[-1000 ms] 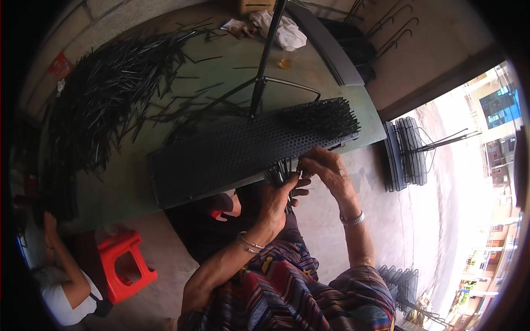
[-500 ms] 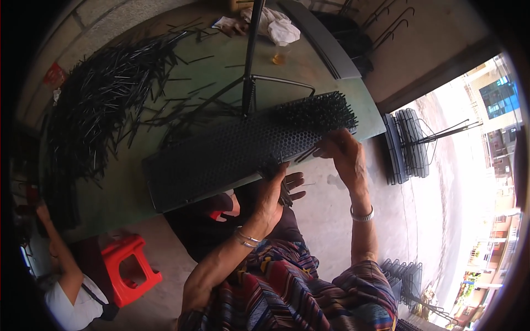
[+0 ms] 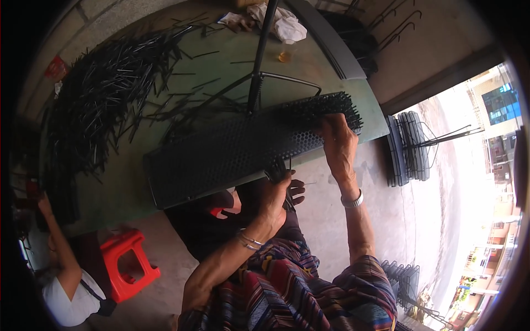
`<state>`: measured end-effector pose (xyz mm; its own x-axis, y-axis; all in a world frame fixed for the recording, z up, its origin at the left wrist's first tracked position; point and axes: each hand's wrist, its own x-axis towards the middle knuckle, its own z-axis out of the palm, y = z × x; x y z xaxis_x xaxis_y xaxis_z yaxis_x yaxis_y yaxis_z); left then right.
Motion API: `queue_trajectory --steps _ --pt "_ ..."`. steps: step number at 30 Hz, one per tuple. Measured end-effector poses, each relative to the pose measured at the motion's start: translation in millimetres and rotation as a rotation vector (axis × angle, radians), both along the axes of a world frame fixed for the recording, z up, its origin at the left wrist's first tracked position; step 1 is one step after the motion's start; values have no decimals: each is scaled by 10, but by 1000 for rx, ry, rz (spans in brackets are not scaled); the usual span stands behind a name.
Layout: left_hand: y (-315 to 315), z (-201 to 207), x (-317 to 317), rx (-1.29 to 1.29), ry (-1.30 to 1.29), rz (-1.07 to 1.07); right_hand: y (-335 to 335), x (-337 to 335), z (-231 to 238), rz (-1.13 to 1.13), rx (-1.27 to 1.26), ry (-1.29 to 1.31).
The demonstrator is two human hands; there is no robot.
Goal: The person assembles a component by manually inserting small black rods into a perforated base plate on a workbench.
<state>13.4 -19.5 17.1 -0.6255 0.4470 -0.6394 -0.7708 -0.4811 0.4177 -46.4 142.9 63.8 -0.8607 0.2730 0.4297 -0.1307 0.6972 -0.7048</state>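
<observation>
A long dark perforated panel [image 3: 221,157] lies along the near edge of the green table, its surface full of round holes. Black rods [image 3: 345,107] stand packed upright in the holes at its right end. My left hand [image 3: 273,198] is at the panel's near edge, closed around a small bundle of black rods [image 3: 277,168]. My right hand [image 3: 339,146] reaches over the panel beside the standing rods, thumb and fingers pinched together at the holes. Whatever those fingertips hold is hidden.
A big heap of loose black rods [image 3: 110,94] covers the table's [image 3: 221,83] left side. A black metal stand [image 3: 256,83] rises behind the panel. White cloth [image 3: 284,25] and a small cup [image 3: 284,56] lie farther back. Left: a red stool [image 3: 130,265] and another person's arm [image 3: 58,237].
My right hand has moved up and slightly left, from the panel's near edge onto the holes beside the standing rods. My left hand stays near the same place with its bundle.
</observation>
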Motion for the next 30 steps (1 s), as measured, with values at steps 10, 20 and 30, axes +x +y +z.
queue_trajectory --steps 10,20,30 --pt "-26 47 -18 35 35 43 31 -59 150 63 80 -125" --pt "-52 -6 3 104 104 128 19 -92 -112 50 350 -94" --pt "-189 219 -55 21 153 31 -178 165 167 116 262 -301"
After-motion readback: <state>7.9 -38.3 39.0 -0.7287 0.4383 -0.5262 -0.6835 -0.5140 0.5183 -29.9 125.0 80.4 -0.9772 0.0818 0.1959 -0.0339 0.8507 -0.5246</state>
